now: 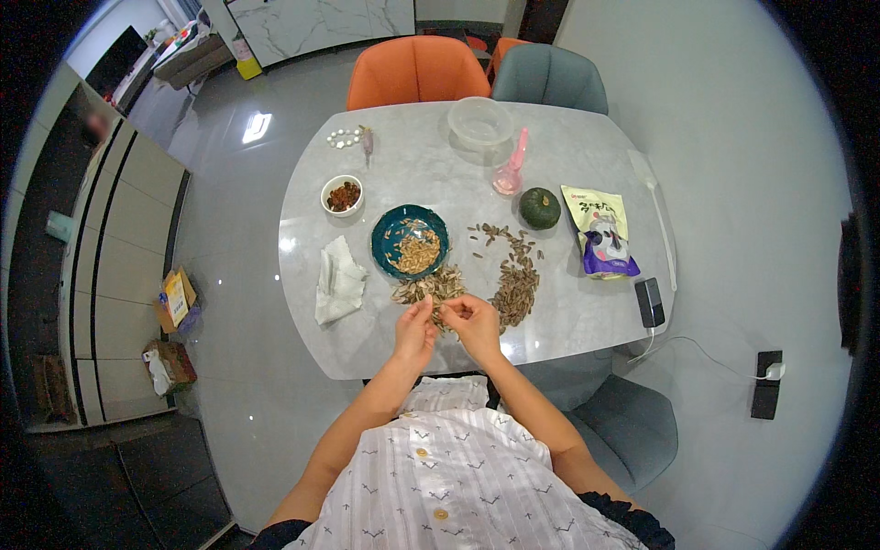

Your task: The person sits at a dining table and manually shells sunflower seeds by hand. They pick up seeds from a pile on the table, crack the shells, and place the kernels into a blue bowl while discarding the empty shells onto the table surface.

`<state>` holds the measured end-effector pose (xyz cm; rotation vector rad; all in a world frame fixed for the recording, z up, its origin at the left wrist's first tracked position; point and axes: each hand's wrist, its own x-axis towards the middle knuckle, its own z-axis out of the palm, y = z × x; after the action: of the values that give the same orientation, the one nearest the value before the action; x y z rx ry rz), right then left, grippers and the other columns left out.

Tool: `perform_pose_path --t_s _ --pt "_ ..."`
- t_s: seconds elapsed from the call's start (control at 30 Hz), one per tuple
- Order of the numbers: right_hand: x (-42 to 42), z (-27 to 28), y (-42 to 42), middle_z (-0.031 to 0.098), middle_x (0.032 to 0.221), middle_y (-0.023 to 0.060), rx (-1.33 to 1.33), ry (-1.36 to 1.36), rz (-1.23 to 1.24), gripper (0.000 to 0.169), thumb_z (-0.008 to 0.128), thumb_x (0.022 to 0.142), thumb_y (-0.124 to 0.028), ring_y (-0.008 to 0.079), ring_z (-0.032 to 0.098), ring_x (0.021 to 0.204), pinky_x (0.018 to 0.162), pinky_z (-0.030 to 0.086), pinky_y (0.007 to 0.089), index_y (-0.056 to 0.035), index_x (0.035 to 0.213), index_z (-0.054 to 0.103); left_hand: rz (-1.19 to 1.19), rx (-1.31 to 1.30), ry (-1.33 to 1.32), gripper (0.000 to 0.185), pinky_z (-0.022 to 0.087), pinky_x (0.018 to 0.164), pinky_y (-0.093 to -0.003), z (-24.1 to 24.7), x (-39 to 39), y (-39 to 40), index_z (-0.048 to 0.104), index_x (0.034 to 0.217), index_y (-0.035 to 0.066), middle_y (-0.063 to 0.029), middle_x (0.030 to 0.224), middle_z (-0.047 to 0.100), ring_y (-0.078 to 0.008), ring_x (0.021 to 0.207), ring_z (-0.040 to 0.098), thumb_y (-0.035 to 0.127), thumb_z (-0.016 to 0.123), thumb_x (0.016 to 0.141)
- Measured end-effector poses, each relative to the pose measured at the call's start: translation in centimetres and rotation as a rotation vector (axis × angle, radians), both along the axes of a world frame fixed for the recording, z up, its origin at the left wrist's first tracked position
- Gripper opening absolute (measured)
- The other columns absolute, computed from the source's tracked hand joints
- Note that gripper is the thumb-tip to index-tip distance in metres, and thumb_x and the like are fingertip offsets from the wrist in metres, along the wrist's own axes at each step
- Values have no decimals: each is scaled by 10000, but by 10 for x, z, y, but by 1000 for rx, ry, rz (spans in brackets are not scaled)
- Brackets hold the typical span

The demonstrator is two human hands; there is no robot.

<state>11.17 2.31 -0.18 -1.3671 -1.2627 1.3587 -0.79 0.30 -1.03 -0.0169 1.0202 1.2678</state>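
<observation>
My left hand (414, 333) and my right hand (476, 324) meet at the fingertips over the near edge of the table. Pinched between them is what looks like a sunflower seed, mostly hidden by the fingers. Under and just beyond my hands lies a heap of split seed shells (427, 286). A dark teal bowl (377, 240) with pale shelled kernels (417, 253) stands behind that heap, close to it. Right of my right hand, a pile of whole dark sunflower seeds (515, 292) curves away across the grey tabletop (474, 220).
A crumpled paper towel (341, 282) and a white bowl (328, 208) of dried reddish-brown pieces sit left. Rightward are a green squash (540, 208), a snack bag (601, 234), a plugged-in black device (650, 302) and a pink bottle (509, 177). A clear plastic bowl (480, 121) stands far back.
</observation>
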Motion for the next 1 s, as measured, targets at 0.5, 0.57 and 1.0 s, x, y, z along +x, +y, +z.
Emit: perform_pose_path --t_s 0.5,0.57,1.0 --pt "3 17 15 624 765 106 393 -323 229 134 651 775 -122 228 604 668 598 474 309 -15 856 658 -44 -31 53 173 301 446 -168 -9 -5 3 551 855 98 68 653 423 -17 509 338 264 560 904" --pt "0 13 17 621 768 116 537 -396 254 114 656 772 -79 229 596 635 560 469 298 -1 854 643 -49 -27 62 183 303 446 -168 -12 -6 3 548 847 97 67 649 417 -19 507 340 269 554 908" --pt "-9 3 18 606 742 134 463 -453 254 139 619 807 -161 303 586 670 587 463 363 -26 840 625 -4 -93 61 194 297 428 -173 -17 -11 -1 523 808 95 59 655 421 -28 503 341 259 571 898"
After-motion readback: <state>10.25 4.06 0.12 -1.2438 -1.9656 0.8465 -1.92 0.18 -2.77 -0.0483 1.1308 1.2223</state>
